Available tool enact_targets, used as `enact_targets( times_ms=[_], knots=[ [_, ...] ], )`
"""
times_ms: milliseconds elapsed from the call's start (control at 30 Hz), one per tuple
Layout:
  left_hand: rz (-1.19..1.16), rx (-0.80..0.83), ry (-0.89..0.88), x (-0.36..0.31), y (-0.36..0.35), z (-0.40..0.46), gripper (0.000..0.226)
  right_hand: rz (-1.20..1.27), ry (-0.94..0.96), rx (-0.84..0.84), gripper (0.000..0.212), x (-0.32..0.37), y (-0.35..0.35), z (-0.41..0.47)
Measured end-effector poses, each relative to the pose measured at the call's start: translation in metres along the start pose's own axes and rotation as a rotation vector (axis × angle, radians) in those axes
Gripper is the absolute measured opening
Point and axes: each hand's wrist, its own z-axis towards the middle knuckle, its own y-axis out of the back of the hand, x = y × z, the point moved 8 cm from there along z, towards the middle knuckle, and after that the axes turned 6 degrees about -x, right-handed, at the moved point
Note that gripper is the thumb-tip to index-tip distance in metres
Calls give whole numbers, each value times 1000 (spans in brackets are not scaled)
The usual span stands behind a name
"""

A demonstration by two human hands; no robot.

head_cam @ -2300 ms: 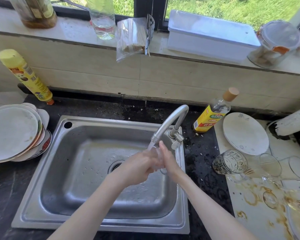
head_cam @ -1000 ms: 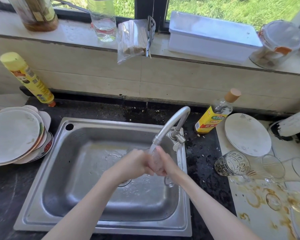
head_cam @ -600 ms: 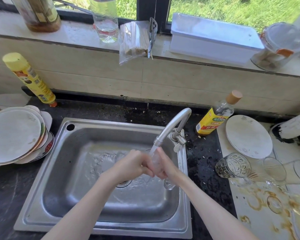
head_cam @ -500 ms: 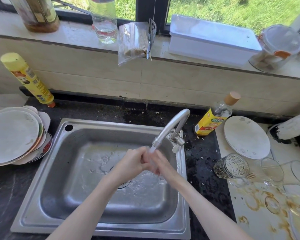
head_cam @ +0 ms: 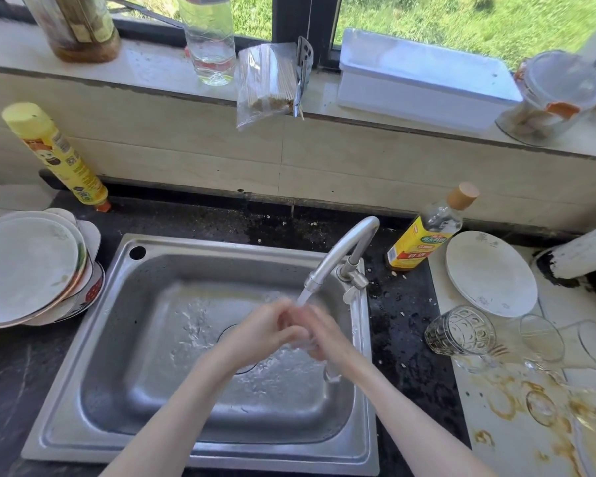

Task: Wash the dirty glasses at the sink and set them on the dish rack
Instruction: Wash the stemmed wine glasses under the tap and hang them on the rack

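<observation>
While both hands rub, three glasses (head_cam: 460, 331) wait.

Home kitchen, steel sink (head_cam: 83, 339), faucet (head_cam: 341, 249), stacked plates (head_cam: 25, 270), windowsill bottles (head_cam: 209, 39)

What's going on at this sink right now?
A person is washing a clear glass under the running faucet, over the steel sink. Both hands are wrapped round it: the left hand from the left, the right hand from the right. The glass is mostly hidden by the hands. More glasses wait on the stained board at right: a patterned glass lies on its side, with plain ones beyond it. No dish rack is in view.
</observation>
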Motion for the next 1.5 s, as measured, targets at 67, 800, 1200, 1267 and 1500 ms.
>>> enact_targets(
  times_ms=[67, 800, 1200, 1267, 1500],
  knots=[
    [39, 248, -34, -3, -12, -6, 11, 28, -113, 29, 69, -8, 2, 2],
    [-75, -300, 78, 22, 17, -1, 33, 8, -45, -9, 44, -1, 1, -4],
    [-759, -131, 335, 46, -20, -2, 25, 453, -465, 289, 73, -24, -16, -18],
    [-839, -186, 397, 50, -21, 1, 24, 445, -446, 320, 57, -17, -6, -25],
    [-1163, -154, 490, 45, -32, 8, 34, 511, -536, 125, 15, -7, 4, -31]
  ],
)
